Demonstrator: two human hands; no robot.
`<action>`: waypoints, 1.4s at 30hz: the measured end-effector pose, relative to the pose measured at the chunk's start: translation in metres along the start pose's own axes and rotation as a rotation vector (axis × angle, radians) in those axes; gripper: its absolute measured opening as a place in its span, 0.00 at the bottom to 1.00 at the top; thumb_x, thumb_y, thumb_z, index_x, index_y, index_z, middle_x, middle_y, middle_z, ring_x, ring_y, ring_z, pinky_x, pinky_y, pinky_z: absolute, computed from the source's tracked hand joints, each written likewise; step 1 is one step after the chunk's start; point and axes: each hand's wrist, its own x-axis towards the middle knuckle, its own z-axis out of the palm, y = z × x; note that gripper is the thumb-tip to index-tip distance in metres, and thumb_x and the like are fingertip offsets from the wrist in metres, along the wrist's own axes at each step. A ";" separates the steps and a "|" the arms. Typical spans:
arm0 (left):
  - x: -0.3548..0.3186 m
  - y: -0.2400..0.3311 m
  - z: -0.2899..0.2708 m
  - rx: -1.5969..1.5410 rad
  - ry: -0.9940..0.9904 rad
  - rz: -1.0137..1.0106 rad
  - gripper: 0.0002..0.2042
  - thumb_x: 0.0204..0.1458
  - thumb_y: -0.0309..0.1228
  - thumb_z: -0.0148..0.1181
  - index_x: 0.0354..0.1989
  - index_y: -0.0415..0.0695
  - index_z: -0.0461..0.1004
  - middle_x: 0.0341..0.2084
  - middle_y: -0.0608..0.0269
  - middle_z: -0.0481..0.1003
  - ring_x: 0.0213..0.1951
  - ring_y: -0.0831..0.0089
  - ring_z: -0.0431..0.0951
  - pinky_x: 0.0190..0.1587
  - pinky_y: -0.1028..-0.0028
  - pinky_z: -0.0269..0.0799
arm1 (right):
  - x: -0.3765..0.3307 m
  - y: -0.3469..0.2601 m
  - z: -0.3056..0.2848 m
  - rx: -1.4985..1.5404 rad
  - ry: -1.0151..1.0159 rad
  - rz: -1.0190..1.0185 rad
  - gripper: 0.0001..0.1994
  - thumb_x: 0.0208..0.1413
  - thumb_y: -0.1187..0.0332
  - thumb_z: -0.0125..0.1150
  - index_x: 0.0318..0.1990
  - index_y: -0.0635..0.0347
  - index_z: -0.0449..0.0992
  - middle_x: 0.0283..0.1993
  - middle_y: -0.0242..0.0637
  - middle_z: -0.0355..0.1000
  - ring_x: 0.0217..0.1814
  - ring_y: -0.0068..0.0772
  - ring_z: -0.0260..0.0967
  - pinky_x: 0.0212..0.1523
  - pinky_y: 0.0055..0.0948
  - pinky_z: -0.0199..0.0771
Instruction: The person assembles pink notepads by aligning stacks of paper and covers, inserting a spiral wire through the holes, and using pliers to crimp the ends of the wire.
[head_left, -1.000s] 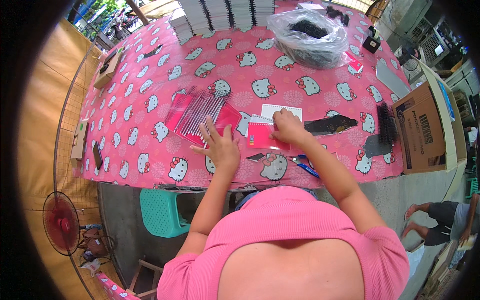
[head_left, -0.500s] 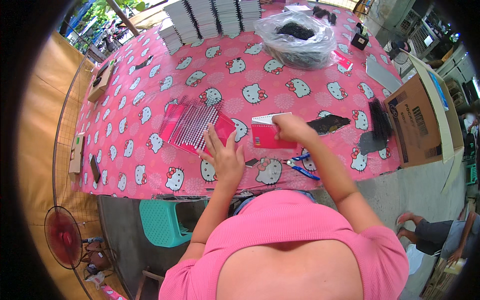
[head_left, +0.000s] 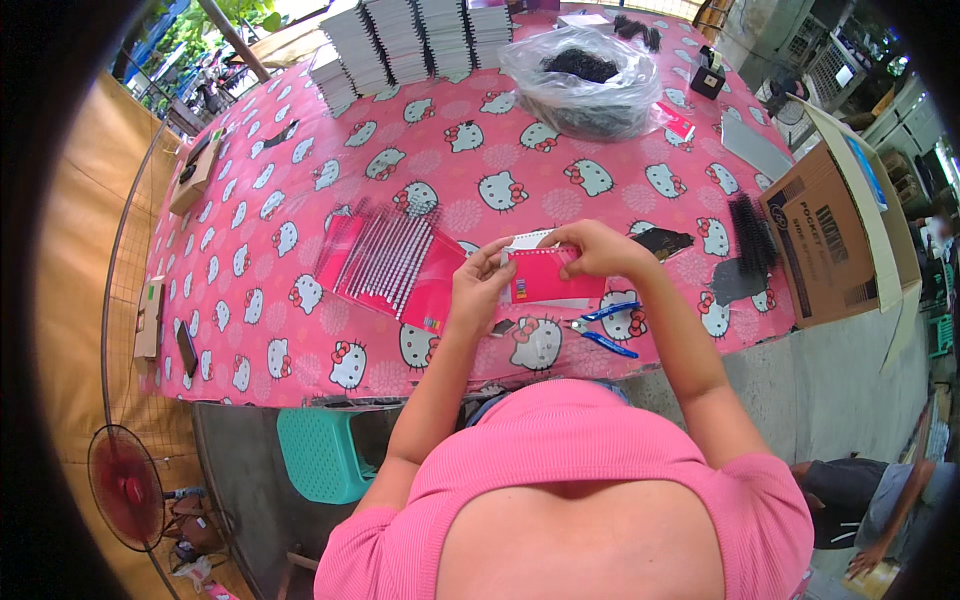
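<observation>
In front of me lies a small pink-covered notebook (head_left: 552,284) with a row of punched holes along its top edge and white pages showing there. My left hand (head_left: 480,285) pinches its left side between thumb and fingers. At the top right, my right hand (head_left: 598,250) has its thumb on the cover and its fingers behind the edge. To the left, a fanned-out stack of pink punched notebooks (head_left: 385,260) shows rows of white hole-lined edges. Blue-handled cutters (head_left: 608,332) rest just below my right hand, jaws toward the left.
Black binding coils (head_left: 750,235) lie beside a cardboard box (head_left: 830,240) on the right. Farther back are a clear plastic bag (head_left: 630,95) of black coils and tall stacks of bound notebooks (head_left: 400,45). A green stool (head_left: 318,455) stands below the table; another person (head_left: 880,500) is at the lower right.
My left hand has left the fanned stack and moved right to grip the notebook's left side. My right hand still holds its top edge. The view has shifted slightly.
</observation>
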 end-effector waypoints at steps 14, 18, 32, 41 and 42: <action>-0.005 0.017 0.016 -0.325 0.159 -0.067 0.09 0.54 0.26 0.57 0.40 0.34 0.71 0.33 0.57 0.76 0.34 0.77 0.76 0.36 0.78 0.73 | -0.020 -0.020 0.020 0.056 0.402 0.087 0.11 0.46 0.67 0.65 0.34 0.65 0.78 0.25 0.44 0.75 0.27 0.26 0.72 0.29 0.28 0.68; -0.001 0.013 0.012 -0.374 0.128 -0.069 0.10 0.55 0.29 0.56 0.39 0.34 0.71 0.32 0.58 0.76 0.33 0.77 0.76 0.35 0.78 0.73 | -0.023 -0.019 0.021 0.061 0.389 0.075 0.10 0.46 0.67 0.64 0.33 0.64 0.78 0.25 0.45 0.74 0.26 0.31 0.73 0.29 0.29 0.69; -0.001 -0.012 0.004 0.398 0.044 0.243 0.14 0.54 0.19 0.50 0.49 0.42 0.65 0.37 0.65 0.66 0.38 0.78 0.66 0.41 0.79 0.65 | -0.030 -0.025 0.035 -0.255 0.506 0.027 0.11 0.46 0.63 0.63 0.34 0.60 0.74 0.31 0.44 0.73 0.34 0.46 0.72 0.34 0.38 0.70; -0.011 -0.025 0.000 0.714 -0.018 0.300 0.14 0.49 0.17 0.53 0.45 0.40 0.68 0.37 0.61 0.66 0.35 0.75 0.66 0.40 0.79 0.63 | -0.039 -0.010 0.052 -0.182 0.446 0.089 0.11 0.46 0.77 0.57 0.39 0.60 0.67 0.37 0.46 0.70 0.41 0.50 0.69 0.39 0.40 0.68; -0.010 -0.019 0.009 0.759 0.037 0.280 0.12 0.48 0.18 0.54 0.42 0.40 0.70 0.35 0.63 0.66 0.34 0.75 0.66 0.40 0.78 0.65 | -0.035 -0.003 0.048 -0.175 0.455 0.116 0.12 0.45 0.77 0.57 0.39 0.60 0.67 0.37 0.46 0.70 0.42 0.50 0.68 0.40 0.40 0.68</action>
